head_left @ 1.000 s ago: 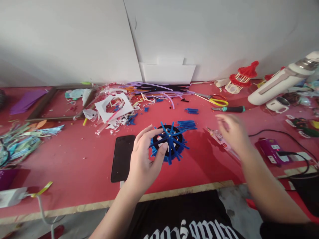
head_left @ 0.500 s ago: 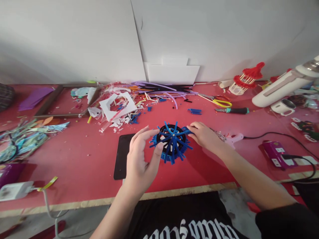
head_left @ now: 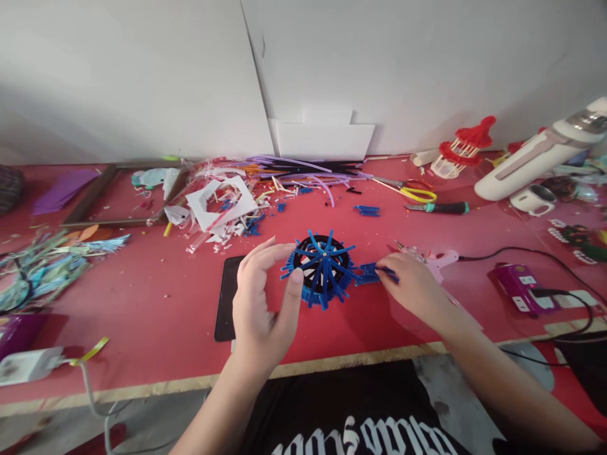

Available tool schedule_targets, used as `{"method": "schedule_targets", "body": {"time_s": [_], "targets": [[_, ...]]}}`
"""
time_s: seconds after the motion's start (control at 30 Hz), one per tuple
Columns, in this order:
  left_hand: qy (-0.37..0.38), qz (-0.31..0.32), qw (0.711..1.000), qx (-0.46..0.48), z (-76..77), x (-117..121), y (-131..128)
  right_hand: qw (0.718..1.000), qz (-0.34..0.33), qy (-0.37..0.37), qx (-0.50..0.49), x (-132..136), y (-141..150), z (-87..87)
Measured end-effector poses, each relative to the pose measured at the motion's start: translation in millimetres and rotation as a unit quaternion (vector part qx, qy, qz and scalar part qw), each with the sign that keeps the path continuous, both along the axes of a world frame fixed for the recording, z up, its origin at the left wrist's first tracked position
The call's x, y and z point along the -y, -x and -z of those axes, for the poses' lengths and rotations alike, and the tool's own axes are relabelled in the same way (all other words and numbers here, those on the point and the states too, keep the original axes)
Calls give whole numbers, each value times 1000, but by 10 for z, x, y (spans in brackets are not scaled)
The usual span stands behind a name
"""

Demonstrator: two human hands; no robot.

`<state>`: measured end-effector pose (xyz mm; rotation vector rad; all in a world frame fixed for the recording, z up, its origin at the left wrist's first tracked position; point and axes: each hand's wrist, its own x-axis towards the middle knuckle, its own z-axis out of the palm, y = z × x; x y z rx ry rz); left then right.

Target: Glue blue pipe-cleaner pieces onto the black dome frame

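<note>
My left hand (head_left: 262, 302) pinches a round craft piece (head_left: 322, 266) made of a black ring with blue straw spokes, holding it above the red table (head_left: 142, 297). To its right, my right hand (head_left: 413, 287) is closed on a small bundle of blue straw pieces (head_left: 370, 273), close to the craft piece's right edge. A black phone (head_left: 227, 298) lies flat just left of my left hand.
A pink glue gun (head_left: 434, 259) lies behind my right hand. Scissors (head_left: 411, 189), a screwdriver (head_left: 439, 207), straw scraps and white paper cut-outs (head_left: 218, 201) litter the back. A purple device (head_left: 516, 287) with black cables, a white bottle (head_left: 535, 158) and a red lantern model (head_left: 462, 148) sit right.
My right hand swung in from the right, reached the blue straw pieces behind the craft piece, and now holds a bundle beside it. My left hand kept its hold.
</note>
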<state>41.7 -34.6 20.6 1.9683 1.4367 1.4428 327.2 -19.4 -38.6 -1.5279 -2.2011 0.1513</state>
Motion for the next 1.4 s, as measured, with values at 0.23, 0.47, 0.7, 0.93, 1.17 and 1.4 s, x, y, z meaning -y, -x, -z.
{"method": "schedule_targets", "body": {"time_s": [0.23,0.47,0.7,0.93,1.17,1.4], "targets": [[-112,126,983,-76,-240,-13,-149,979,-110,-22,-173,114,288,-556],[-87,211,970,-88,-284,40,-220,912,-171,136,-347,231,556,-816],[-32,211,971,-109,-292,73,-168,888,-129,225,-379,219,585,-749],[15,229,971,-67,-299,97,-164,881,-155,189,-406,241,544,-729],[39,244,969,-30,-344,89,-133,827,-160,156,-516,276,510,-674],[35,257,965,-29,-369,89,-116,804,-157,137,-557,343,681,-688]]}}
